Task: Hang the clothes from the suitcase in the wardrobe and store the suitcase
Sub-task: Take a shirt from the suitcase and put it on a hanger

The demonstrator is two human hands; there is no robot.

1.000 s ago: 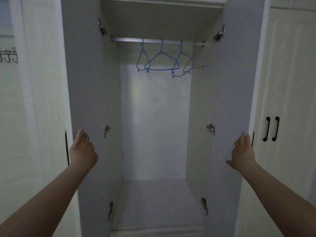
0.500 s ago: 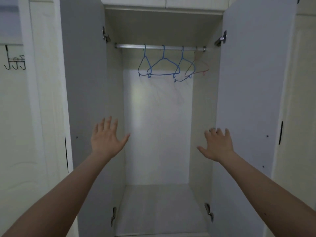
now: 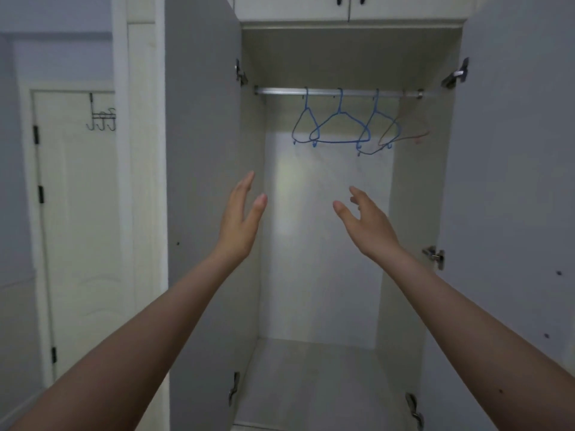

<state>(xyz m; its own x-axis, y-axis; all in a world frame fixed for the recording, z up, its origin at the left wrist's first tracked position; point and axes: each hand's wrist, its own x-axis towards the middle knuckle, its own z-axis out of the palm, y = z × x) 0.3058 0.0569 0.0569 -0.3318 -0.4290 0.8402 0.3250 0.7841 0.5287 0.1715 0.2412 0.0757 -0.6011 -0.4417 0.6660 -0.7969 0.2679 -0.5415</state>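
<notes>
Both doors now swung wide, the left hand and right hand have let go and rise, fingers spread and empty, toward the hangers in the wardrobe.

A home bedroom: built-in wardrobe with hangers on a rail, panelled door with hooks.

1. No readable text, labels, brands, numbers or signs anywhere in view.
2. Wardrobe panels and open doors: plain, unmarked.
3. Hangers on the rail: no print that can be made out.
4. Room door far left, with its hook rack: nothing written on it.
</notes>
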